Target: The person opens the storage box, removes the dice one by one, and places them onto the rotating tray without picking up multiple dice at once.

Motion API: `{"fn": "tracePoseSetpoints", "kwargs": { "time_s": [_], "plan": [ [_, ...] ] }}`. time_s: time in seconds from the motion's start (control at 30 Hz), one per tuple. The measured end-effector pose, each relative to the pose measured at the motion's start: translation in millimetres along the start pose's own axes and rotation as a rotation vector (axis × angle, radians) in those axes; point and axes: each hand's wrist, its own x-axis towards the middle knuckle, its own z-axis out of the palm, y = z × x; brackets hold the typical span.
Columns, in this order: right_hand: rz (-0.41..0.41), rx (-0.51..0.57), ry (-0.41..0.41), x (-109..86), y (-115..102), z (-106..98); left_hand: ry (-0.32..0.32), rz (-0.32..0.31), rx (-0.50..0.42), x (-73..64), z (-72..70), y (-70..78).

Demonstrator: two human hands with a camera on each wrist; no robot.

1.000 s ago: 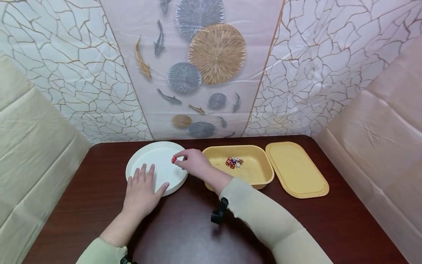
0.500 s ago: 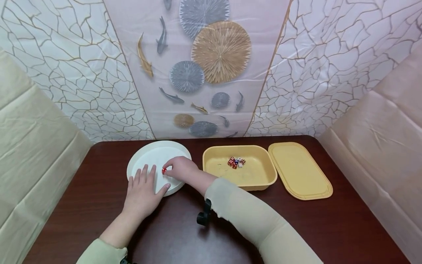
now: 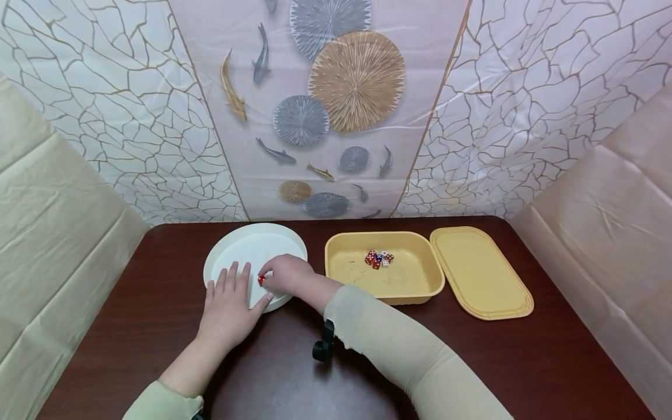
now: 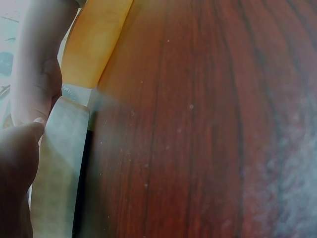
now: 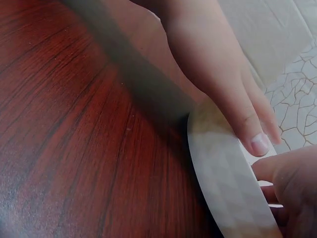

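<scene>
A round white tray (image 3: pixel 241 239) with a low rim stands on the left of the table. My left hand (image 3: pixel 226 309) reaches over its near rim, fingers spread and straight. Inside the tray, my right hand (image 3: pixel 287 274) pinches a red die (image 3: pixel 261 281) low near the tray floor, just right of the left fingers. Several red, white and blue dice (image 3: pixel 378 259) lie grouped in a yellow rectangular container (image 3: pixel 409 282). In the right wrist view, the tray wall (image 5: pixel 223 168) hides the die.
A yellow lid (image 3: pixel 483 273) lies flat to the right of the container. The dark wooden table (image 3: pixel 294 373) ends at a patterned cloth backdrop (image 3: pixel 325 116), with beige cloth walls (image 3: pixel 614 216) on the sides.
My right hand has carried the red die leftward, toward me and down into the tray. My left hand stays in place. The head view has shifted slightly.
</scene>
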Motion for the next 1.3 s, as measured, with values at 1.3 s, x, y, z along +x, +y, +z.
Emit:
{"fn": "tracePoseSetpoints", "kwargs": {
  "time_s": [1.3],
  "plan": [
    [0.109,0.773,0.178,-106.8,179,-76,-0.028,-0.008,-0.045,-5.1,-1.7,-1.1]
  ]
}}
